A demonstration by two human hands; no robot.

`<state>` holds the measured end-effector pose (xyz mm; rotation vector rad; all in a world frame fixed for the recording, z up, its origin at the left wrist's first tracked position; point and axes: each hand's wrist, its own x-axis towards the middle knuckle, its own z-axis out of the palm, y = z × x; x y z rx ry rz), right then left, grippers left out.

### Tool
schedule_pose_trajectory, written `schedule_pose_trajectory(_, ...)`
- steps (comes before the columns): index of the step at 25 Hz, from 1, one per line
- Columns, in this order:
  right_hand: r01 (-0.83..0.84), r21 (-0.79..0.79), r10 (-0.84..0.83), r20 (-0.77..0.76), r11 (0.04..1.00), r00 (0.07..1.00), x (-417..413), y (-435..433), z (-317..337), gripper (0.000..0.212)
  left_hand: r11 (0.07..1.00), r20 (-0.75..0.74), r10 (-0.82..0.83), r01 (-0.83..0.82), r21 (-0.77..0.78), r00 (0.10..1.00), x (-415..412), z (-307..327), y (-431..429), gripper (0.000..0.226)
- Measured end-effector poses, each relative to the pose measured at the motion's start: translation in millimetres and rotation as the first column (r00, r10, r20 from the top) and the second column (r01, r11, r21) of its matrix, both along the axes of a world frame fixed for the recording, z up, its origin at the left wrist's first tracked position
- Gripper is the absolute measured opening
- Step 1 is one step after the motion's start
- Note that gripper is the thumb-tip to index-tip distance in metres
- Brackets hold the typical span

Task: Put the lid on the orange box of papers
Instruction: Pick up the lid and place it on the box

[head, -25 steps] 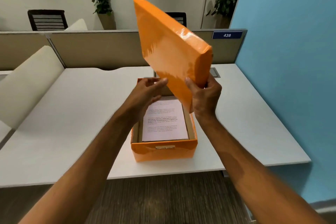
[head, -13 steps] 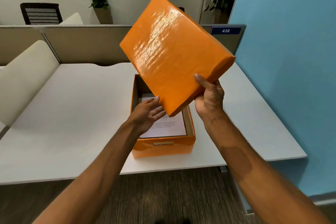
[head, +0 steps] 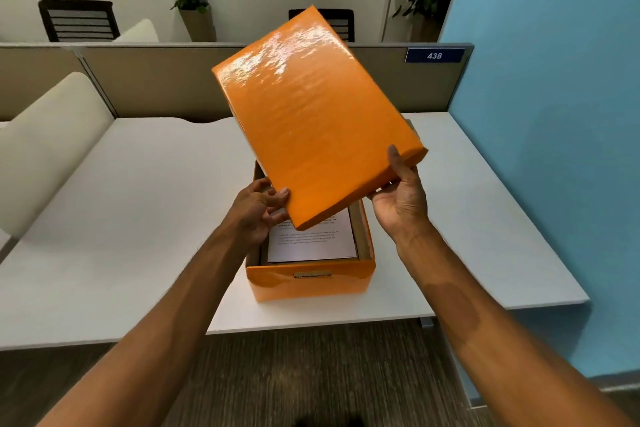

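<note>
Lid (head: 311, 121) hangs tilted at centre frame, above the open orange box (head: 310, 282) on the white desk (head: 121, 218). Right hand (head: 401, 204) grips the lid's lower right corner, thumb on top. Left hand (head: 258, 210) touches its lower left edge, fingers loosely curled. Papers (head: 311, 241) lie inside the box, below the lid's near corner.
</note>
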<state>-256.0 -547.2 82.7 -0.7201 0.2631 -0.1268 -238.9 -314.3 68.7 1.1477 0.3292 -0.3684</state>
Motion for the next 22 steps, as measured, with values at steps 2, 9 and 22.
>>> schedule_pose_trajectory(2, 0.008, 0.014, -0.008, -0.04, 1.0, 0.999, 0.4, -12.0, -8.4, 0.058, 0.997, 0.007, -0.005, 0.005, 0.081, 1.0, 2.5, -2.8, 11.4, 0.056)
schedule_pose_trajectory(9, -0.083, -0.364, -0.005, -0.234, 0.928, 0.972, -6.9, -31.8, -30.3, 0.034, 0.957, -0.013, -0.016, 0.019, 0.291, 1.0, 13.7, -17.5, 44.0, 0.053)
schedule_pose_trajectory(22, -0.354, -0.667, 0.054, -0.426, 0.656, 0.903, -27.1, -36.0, -69.3, 0.035, 0.839, 0.018, -0.193, 0.156, 0.522, 0.981, 5.7, -31.8, 66.5, 0.046)
